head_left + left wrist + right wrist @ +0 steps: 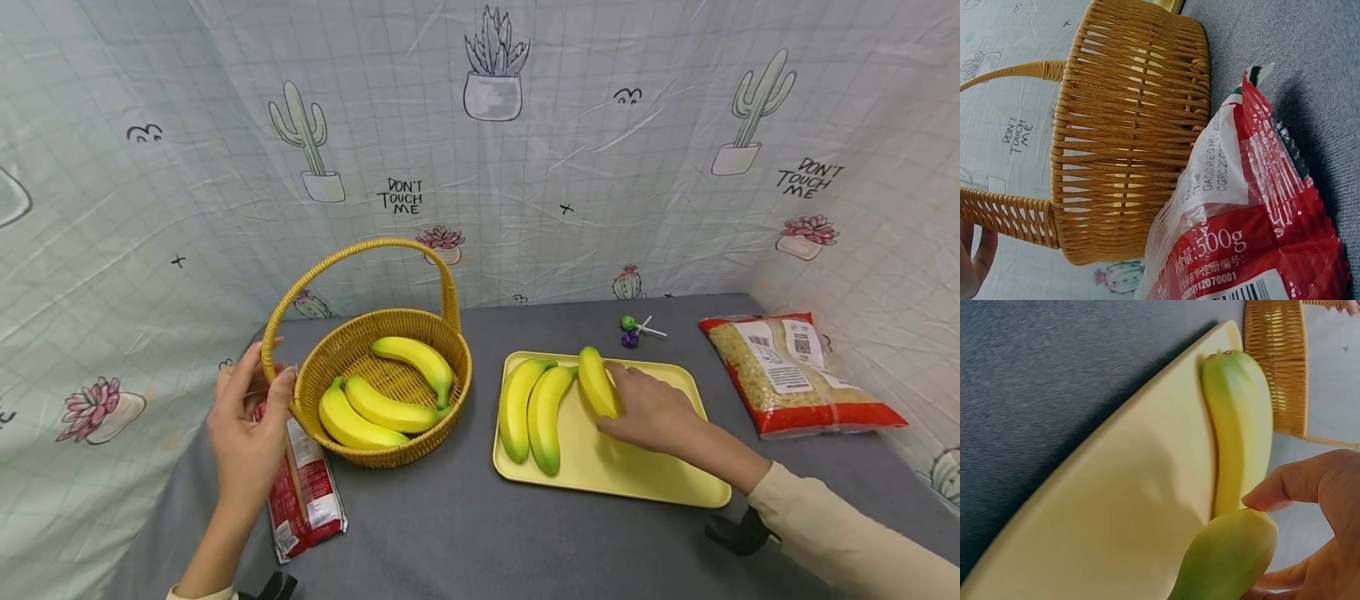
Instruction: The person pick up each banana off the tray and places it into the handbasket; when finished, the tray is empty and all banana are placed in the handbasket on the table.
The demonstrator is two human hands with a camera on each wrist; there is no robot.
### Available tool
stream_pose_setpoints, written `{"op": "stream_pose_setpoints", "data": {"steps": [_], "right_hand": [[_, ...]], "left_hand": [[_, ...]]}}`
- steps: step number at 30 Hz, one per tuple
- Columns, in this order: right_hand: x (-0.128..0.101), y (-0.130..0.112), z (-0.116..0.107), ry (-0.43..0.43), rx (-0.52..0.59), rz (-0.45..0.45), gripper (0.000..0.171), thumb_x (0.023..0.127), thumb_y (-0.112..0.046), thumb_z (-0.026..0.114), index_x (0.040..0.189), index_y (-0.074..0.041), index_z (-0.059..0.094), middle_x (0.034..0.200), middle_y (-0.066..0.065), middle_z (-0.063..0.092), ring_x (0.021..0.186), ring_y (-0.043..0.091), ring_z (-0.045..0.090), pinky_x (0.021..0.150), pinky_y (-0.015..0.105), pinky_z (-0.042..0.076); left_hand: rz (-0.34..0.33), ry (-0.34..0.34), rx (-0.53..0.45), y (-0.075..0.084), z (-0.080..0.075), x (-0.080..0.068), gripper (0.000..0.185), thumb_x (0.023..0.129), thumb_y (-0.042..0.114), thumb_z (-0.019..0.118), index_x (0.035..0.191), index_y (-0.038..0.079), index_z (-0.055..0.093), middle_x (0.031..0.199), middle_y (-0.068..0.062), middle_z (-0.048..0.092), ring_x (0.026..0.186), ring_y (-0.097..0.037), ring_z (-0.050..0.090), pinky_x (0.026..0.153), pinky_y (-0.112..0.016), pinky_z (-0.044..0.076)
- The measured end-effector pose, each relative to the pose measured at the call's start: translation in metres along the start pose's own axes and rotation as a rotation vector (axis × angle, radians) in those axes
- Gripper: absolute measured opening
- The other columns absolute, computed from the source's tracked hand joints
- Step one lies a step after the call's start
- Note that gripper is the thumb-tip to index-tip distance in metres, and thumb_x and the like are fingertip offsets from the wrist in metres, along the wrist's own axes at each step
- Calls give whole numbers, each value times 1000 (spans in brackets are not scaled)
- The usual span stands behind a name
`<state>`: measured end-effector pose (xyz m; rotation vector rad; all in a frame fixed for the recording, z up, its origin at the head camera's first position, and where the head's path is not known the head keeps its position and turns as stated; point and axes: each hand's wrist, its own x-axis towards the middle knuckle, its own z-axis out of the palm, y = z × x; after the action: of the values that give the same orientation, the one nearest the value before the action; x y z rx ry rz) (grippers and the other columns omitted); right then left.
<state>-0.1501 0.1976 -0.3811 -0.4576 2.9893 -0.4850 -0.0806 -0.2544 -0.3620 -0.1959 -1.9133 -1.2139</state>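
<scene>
A wicker basket (450,379) with a tall handle (352,250) holds three yellow bananas (382,404). My left hand (264,377) holds the handle's base at the basket's left side, thumb in front and fingers behind. The left wrist view shows the basket wall (1129,131) and my fingertips (972,262) by the handle (1007,215). On the yellow tray (652,467) lie three bananas. My right hand (611,404) grips the rightmost banana (592,375). In the right wrist view that banana's end (1229,556) sits in my fingers beside another banana (1238,425).
A red food packet (303,492) lies beside the basket under my left wrist, seen close as the red packet (1247,237). A bag of grain (798,375) lies at the right. Two lollipops (632,329) sit behind the tray. Cactus-print cloth walls enclose the grey table (450,533).
</scene>
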Motion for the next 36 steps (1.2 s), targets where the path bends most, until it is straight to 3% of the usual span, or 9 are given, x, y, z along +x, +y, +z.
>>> {"op": "stream_pose_setpoints", "data": {"steps": [3, 9, 12, 20, 25, 36], "right_hand": [[0, -6, -4, 8, 0, -18, 85, 86, -29, 80, 155, 4, 44, 106, 12, 63, 73, 20, 54, 55, 36, 45], [3, -20, -13, 31, -19, -62, 83, 85, -28, 78, 155, 3, 45, 113, 14, 65, 73, 19, 54, 54, 35, 45], [6, -25, -17, 39, -32, -84, 83, 85, -27, 77, 155, 4, 45, 121, 17, 65, 74, 19, 54, 55, 35, 45], [11, -40, -27, 41, -45, -134, 83, 85, -27, 78, 155, 2, 46, 122, 18, 66, 74, 19, 55, 55, 35, 45], [15, -52, -34, 34, -55, -147, 85, 84, -27, 78, 157, -1, 44, 132, 20, 63, 74, 20, 55, 53, 35, 44], [25, -81, -45, 15, -78, -196, 83, 82, -24, 76, 158, -6, 46, 107, 6, 61, 73, 20, 54, 54, 35, 42]], "left_hand": [[1, 1, -4, 1, 0, 0, 41, 101, -9, 64, 142, 0, 66, 109, -15, 56, 92, -13, 63, 83, -13, 52], [-20, 0, 16, -18, -1, 0, 43, 101, -8, 65, 143, 3, 66, 110, -11, 56, 94, -13, 64, 84, -14, 52], [-22, -2, 18, -21, -1, 0, 43, 102, -8, 65, 143, 3, 66, 110, -11, 55, 94, -13, 64, 84, -14, 52], [2, -4, 6, 3, 0, 0, 40, 102, -8, 64, 141, -2, 66, 108, -16, 55, 93, -10, 64, 83, -13, 52], [2, -1, 9, 6, -1, 0, 41, 102, -9, 64, 142, 0, 66, 108, -15, 55, 93, -10, 64, 83, -12, 52], [-3, -7, 12, -10, -1, -2, 42, 101, -10, 64, 142, 0, 66, 108, -13, 54, 93, -13, 65, 82, -13, 52]]}}
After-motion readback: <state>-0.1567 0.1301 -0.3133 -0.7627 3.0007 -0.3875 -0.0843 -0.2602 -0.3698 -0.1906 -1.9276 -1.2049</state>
